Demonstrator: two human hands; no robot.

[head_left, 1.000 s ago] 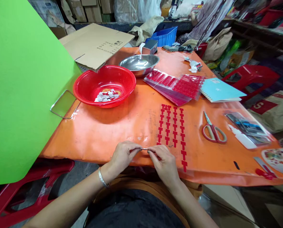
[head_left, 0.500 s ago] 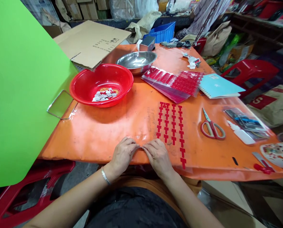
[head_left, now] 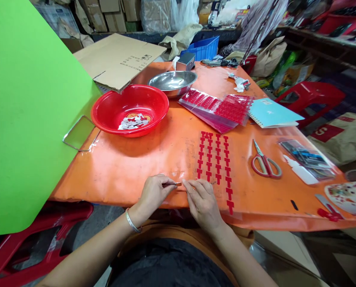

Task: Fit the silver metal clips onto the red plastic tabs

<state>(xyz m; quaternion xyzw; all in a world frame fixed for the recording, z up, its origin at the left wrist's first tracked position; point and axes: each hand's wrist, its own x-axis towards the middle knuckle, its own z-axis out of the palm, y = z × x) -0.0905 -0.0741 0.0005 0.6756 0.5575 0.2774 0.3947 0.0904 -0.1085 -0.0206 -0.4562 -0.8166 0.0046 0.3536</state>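
Observation:
My left hand (head_left: 154, 194) pinches a small thin piece (head_left: 178, 184) between thumb and forefinger, just above the table's near edge. One end of the piece sticks out and looks dark reddish with a light glint. My right hand (head_left: 202, 201) is closed in a pinch, its fingertips beside that end; whether anything is between them is too small to tell. Right beside my right hand lies a clear sheet with rows of red T-shaped stickers (head_left: 227, 172). Beyond my hands, a red plastic basin (head_left: 103, 113) holds a heap of small white and red pieces (head_left: 133, 122).
The orange-covered table (head_left: 118, 167) also bears a steel bowl (head_left: 178, 91), a stack of red sticker sheets (head_left: 207, 119), a light-blue notebook (head_left: 275, 113), red-handled scissors (head_left: 266, 164) and a white bottle (head_left: 300, 170). A green panel (head_left: 31, 119) and cardboard (head_left: 118, 59) stand at the left.
My hands have come slightly apart at the fingertips, and the small piece now shows from my left fingers. The whole view has tilted a little.

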